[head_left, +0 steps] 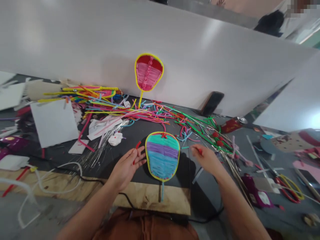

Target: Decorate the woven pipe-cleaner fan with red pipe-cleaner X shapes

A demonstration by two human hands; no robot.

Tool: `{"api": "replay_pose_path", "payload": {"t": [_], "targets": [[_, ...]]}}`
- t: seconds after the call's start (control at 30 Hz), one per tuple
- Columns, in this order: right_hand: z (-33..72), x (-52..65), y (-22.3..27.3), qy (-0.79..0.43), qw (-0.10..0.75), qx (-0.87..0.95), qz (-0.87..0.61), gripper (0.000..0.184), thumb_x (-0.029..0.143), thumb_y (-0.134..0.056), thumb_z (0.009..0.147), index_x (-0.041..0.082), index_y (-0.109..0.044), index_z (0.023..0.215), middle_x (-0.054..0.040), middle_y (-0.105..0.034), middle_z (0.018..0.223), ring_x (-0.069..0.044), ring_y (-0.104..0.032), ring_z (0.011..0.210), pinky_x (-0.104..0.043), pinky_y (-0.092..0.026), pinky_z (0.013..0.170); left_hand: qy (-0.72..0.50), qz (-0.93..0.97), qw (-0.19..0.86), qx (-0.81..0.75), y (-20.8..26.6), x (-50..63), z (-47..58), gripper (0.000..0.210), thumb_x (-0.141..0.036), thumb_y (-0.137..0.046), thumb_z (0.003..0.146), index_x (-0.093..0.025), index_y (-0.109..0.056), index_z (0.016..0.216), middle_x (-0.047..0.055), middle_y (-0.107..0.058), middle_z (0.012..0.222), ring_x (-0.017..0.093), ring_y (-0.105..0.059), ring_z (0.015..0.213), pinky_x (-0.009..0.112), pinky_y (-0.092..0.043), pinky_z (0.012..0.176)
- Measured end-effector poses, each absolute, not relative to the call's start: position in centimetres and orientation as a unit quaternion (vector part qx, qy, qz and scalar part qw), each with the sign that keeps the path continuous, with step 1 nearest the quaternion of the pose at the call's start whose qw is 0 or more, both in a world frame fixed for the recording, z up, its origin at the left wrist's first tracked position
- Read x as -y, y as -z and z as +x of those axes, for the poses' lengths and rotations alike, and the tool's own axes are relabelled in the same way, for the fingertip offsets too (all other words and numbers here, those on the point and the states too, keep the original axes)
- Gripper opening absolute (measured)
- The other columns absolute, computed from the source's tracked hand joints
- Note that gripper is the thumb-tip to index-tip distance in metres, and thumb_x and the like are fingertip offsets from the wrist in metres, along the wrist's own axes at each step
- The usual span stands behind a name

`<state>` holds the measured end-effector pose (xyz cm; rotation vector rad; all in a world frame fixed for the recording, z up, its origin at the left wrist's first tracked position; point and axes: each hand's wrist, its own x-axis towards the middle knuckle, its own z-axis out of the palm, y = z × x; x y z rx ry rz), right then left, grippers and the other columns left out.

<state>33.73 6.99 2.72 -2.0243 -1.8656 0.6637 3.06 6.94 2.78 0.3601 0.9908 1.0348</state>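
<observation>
One fan (162,163). Left hand (127,164), left of fan: pinching red strip (138,145). Right hand (205,158), right of fan: curled round red piece (200,151). Advisable: light fingertip grip.

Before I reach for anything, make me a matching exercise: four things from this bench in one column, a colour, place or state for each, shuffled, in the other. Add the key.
Things
1. Near fan
2. Far fan
3. Can
4. Left hand

Matches
A. Red body, silver top
B. Holding a red strip
C. Pink and red, before the white panel
D. Banded green, purple and blue

Pairs: 1-D, 2-C, 3-A, 4-B
</observation>
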Motion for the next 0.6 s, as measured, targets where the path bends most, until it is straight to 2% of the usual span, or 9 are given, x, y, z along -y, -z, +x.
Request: {"api": "replay_pose_path", "payload": {"t": [0.1, 0.2, 0.27, 0.33, 0.43, 0.5, 0.53, 0.6], "targets": [[31.9, -4.1, -1.9, -0.329, 0.117, 0.662, -0.663, 0.032, 0.033, -0.037, 0.088, 0.018, -0.064, 0.095, -0.0034, -0.068, 0.071, -0.019, -0.064, 0.067, -0.029, -0.046, 0.065, -0.473, 0.18, 0.733, -0.456, -2.8, -7.6, 3.4, 0.016, -0.028, -0.061, 0.082, -0.015, -0.058, 0.073, 0.013, -0.062, 0.119, 0.024, -0.062, 0.101, 0.036, -0.048, 0.084], [30.0, -2.8, -1.1, -0.367, 0.113, 0.659, -0.647, 0.033, 0.028, -0.037, 0.088, 0.019, -0.063, 0.105, -0.0047, -0.071, 0.078, -0.02, -0.066, 0.072, -0.03, -0.046, 0.067, -0.464, 0.2, 0.731, -0.458, -2.8, -8.3, 3.8, 0.02, -0.029, -0.06, 0.082, -0.015, -0.055, 0.069, 0.013, -0.064, 0.116, 0.024, -0.062, 0.099, 0.034, -0.048, 0.082], [29.2, -2.8, -1.0, -0.352, 0.13, 0.674, -0.636, 0.035, 0.024, -0.039, 0.087, 0.019, -0.06, 0.114, -0.0059, -0.071, 0.085, -0.02, -0.066, 0.078, -0.029, -0.047, 0.069, -0.464, 0.211, 0.724, -0.464, -2.8, -8.7, 3.9, 0.019, -0.03, -0.062, 0.08, -0.015, -0.055, 0.069, 0.012, -0.064, 0.115, 0.023, -0.062, 0.1, 0.034, -0.048, 0.081], [28.8, -3.0, -1.1, -0.303, 0.142, 0.687, -0.645, 0.034, 0.023, -0.042, 0.086, 0.019, -0.06, 0.115, -0.0063, -0.071, 0.089, -0.019, -0.065, 0.08, -0.028, -0.046, 0.069, -0.475, 0.231, 0.704, -0.476, -2.6, -9.0, 3.6, 0.021, -0.033, -0.066, 0.077, -0.016, -0.056, 0.069, 0.011, -0.064, 0.115, 0.024, -0.06, 0.104, 0.033, -0.046, 0.084], [29.0, -2.9, -1.4, -0.216, 0.123, 0.681, -0.689, 0.025, 0.031, -0.044, 0.088, 0.02, -0.066, 0.089, -0.0047, -0.068, 0.073, -0.019, -0.062, 0.065, -0.026, -0.041, 0.058, -0.508, 0.269, 0.653, -0.494, -2.1, -9.0, 2.6, 0.026, -0.039, -0.07, 0.071, -0.017, -0.058, 0.067, 0.008, -0.064, 0.114, 0.024, -0.051, 0.118, 0.032, -0.043, 0.091], [29.1, -2.6, -1.4, -0.179, 0.122, 0.671, -0.709, 0.032, 0.037, -0.041, 0.09, 0.02, -0.064, 0.075, -0.0032, -0.063, 0.061, -0.018, -0.059, 0.056, -0.026, -0.038, 0.053, -0.532, 0.273, 0.63, -0.495, -1.9, -8.8, 1.9, 0.026, -0.041, -0.071, 0.07, -0.017, -0.06, 0.069, 0.008, -0.063, 0.115, 0.025, -0.047, 0.122, 0.033, -0.042, 0.093], [29.1, -2.5, -1.4, -0.17, 0.133, 0.67, -0.71, 0.033, 0.036, -0.039, 0.091, 0.02, -0.064, 0.076, -0.0031, -0.063, 0.062, -0.018, -0.059, 0.057, -0.025, -0.038, 0.053, -0.543, 0.266, 0.625, -0.495, -2.0, -8.6, 1.6, 0.025, -0.04, -0.071, 0.07, -0.017, -0.061, 0.07, 0.008, -0.062, 0.116, 0.025, -0.046, 0.122, 0.033, -0.042, 0.094], [28.6, -2.4, -1.2, -0.155, 0.154, 0.676, -0.704, 0.027, 0.026, -0.039, 0.09, 0.021, -0.065, 0.094, -0.0048, -0.067, 0.08, -0.017, -0.062, 0.065, -0.025, -0.041, 0.057, -0.549, 0.241, 0.631, -0.492, -2.2, -8.3, 1.4, 0.023, -0.037, -0.071, 0.072, -0.016, -0.061, 0.071, 0.008, -0.062, 0.117, 0.025, -0.049, 0.119, 0.034, -0.042, 0.094]]}}
